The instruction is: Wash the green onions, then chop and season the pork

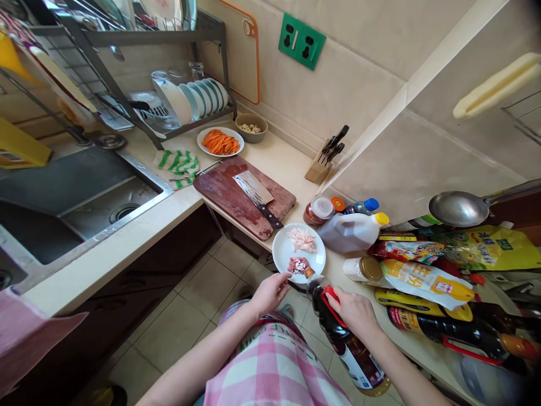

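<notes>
My right hand (353, 310) grips the red handle of a large dark sauce bottle (338, 338). The bottle is tilted, its orange-brown neck end over the near rim of a white plate (278, 248). On the plate lie a pile of pale pink sliced meat (303, 240) and a smaller pile of redder meat (298, 265) with white powder on it. My left hand (270, 293) is beside the plate's near edge, fingers curled together; what they hold, if anything, is hidden. Whether liquid flows from the bottle cannot be made out.
A cleaver (256, 194) lies on a brown cutting board (220, 180). Behind are sliced carrots (220, 142) on a plate, a bowl (252, 128) and a knife block (323, 163). Jars, bottles and a jug (349, 232) crowd the right; a sink (105, 197) is left.
</notes>
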The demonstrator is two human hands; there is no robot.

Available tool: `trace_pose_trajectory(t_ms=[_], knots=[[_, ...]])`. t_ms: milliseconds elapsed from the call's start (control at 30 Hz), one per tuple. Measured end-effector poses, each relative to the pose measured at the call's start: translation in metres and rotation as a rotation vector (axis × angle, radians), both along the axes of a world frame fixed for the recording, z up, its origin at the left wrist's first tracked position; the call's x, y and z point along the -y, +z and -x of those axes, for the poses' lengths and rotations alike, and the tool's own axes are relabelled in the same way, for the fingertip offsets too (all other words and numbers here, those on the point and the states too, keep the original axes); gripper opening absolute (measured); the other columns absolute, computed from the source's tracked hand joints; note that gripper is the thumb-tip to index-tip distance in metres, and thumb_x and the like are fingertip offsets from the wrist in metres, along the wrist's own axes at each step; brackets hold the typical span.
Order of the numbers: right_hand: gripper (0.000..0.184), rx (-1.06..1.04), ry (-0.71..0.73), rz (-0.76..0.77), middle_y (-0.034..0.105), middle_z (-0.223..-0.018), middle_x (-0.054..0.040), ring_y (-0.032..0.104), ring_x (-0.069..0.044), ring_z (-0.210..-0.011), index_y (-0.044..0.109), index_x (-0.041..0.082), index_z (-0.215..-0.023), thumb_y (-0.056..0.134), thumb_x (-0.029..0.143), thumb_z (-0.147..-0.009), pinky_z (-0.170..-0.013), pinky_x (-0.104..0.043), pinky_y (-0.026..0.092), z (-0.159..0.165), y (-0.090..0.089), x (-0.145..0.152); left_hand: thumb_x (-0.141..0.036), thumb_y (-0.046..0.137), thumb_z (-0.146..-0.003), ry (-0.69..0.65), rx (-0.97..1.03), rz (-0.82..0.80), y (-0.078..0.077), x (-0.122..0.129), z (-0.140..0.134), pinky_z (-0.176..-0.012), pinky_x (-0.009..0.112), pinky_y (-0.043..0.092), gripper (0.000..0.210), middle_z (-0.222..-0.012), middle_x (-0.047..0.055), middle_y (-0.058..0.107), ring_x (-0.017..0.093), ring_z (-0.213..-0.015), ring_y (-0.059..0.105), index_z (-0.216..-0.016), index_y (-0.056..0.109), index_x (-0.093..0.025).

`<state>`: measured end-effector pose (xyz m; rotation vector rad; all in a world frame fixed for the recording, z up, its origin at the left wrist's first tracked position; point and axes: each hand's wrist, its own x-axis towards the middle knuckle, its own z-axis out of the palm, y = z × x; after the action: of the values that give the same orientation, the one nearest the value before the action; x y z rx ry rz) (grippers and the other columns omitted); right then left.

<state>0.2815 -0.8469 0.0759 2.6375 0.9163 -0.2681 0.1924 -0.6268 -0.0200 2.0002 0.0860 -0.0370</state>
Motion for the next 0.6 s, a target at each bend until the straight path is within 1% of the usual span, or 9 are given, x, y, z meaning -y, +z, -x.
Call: trace_pose_trajectory(t_ms=[267, 467, 600], knots=[[0.036, 0.010, 0.029, 0.042, 0.068, -0.059, -0.0024, 0.064, -0.018, -0.054, 0.059, 0.024, -0.079, 0.030, 0.041, -0.092, -0.046, -0.024, 0.025, -0.0015, 0.0039, -0.0042, -0.027, 0.043, -0.083, -0.006, -0.001, -0.009, 0.0017, 0.0001, 0.0000, -0.074, 0.029, 0.047, 0.034, -0.093, 0.007, 0.063, 0.017, -0.078, 0.059, -0.114, 0.054, -0.022], [0.037, 0.029, 0.033, 0.041, 0.068, -0.058, -0.0025, 0.064, -0.019, -0.054, 0.059, 0.025, -0.079, 0.029, 0.043, -0.092, -0.046, -0.025, 0.025, -0.0029, 0.0092, -0.0061, -0.028, 0.043, -0.083, -0.003, 0.008, 0.001, -0.0014, 0.0004, 0.0009, -0.074, 0.029, 0.046, 0.033, -0.093, 0.006, 0.063, 0.017, -0.079, 0.059, -0.114, 0.054, -0.022], [0.035, 0.011, 0.031, 0.044, 0.068, -0.059, -0.0030, 0.065, -0.019, -0.055, 0.058, 0.024, -0.078, 0.031, 0.042, -0.091, -0.046, -0.025, 0.025, -0.0053, 0.0096, -0.0062, -0.028, 0.044, -0.083, 0.008, 0.011, 0.010, -0.0036, 0.0004, 0.0016, -0.075, 0.029, 0.047, 0.034, -0.096, 0.007, 0.063, 0.017, -0.079, 0.059, -0.114, 0.054, -0.022]])
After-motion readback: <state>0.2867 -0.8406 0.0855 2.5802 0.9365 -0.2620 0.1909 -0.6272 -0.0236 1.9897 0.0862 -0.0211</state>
